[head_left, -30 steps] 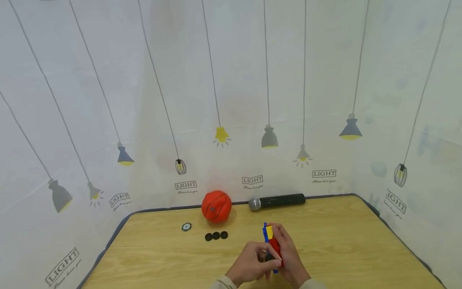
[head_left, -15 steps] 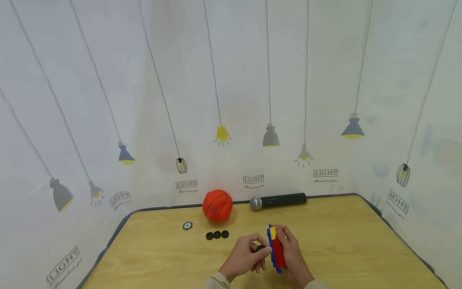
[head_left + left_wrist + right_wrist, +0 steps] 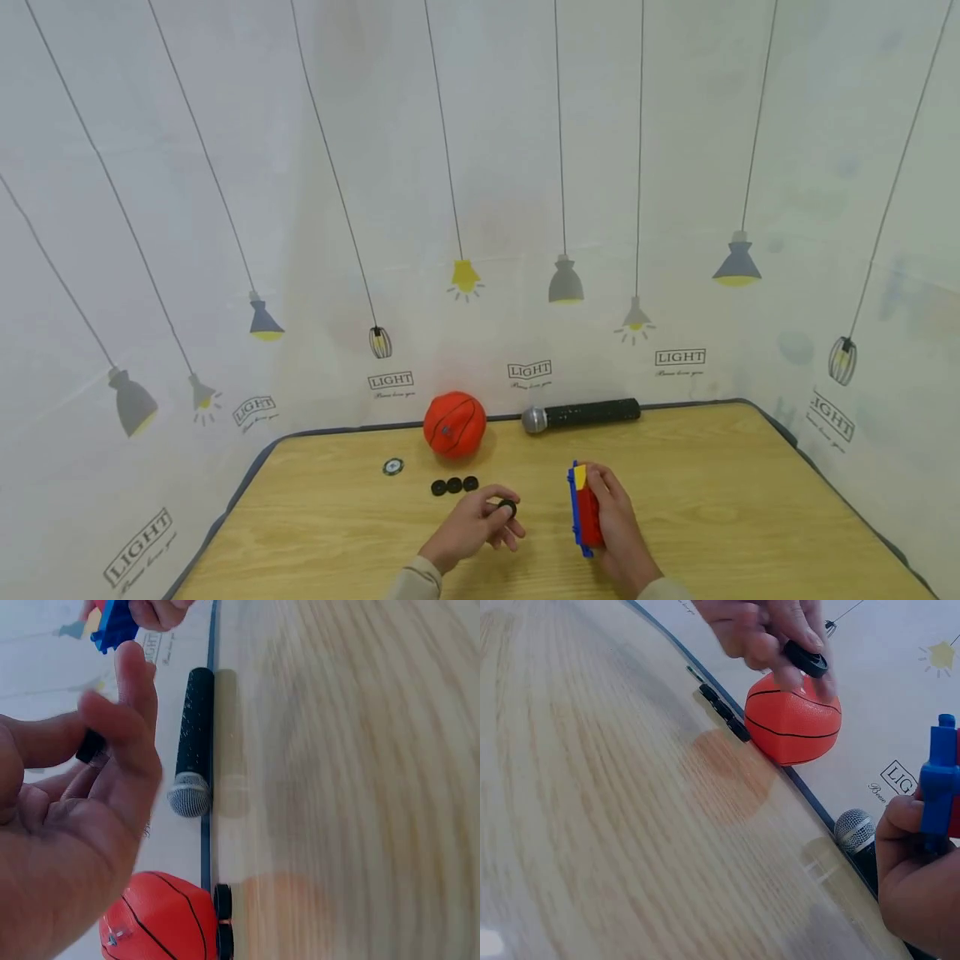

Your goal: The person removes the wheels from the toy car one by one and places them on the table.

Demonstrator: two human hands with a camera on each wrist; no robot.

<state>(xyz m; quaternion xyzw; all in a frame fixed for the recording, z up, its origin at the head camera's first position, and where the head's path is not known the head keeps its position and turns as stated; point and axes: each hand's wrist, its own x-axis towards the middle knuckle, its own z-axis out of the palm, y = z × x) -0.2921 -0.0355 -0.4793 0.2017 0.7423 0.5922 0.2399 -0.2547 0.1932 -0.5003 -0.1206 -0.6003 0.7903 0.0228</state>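
Note:
Between thumb and fingers my left hand (image 3: 467, 528) pinches a small black toy wheel (image 3: 507, 507), seen nearly edge-on in the right wrist view. My right hand (image 3: 621, 527) grips a toy vehicle body (image 3: 589, 518) with a blue base, a red block part and a yellow part. It is held up on its side, the blue base facing left. A gap separates the two hands. Three more black wheels (image 3: 454, 485) lie in a row on the table, beyond the left hand. The right palm hides part of the toy's red side.
A red ball (image 3: 455, 425) with black lines sits at the back of the wooden table (image 3: 322, 533). To its right lies a black microphone (image 3: 592, 414) with a silver head. Left of the wheels is a round chip (image 3: 393, 467). A lamp-printed cloth (image 3: 480, 192) rises behind.
The left hand has drawn away from the toy vehicle body toward the left, carrying the black wheel. The right hand with the toy has shifted slightly right, baring more of its blue base.

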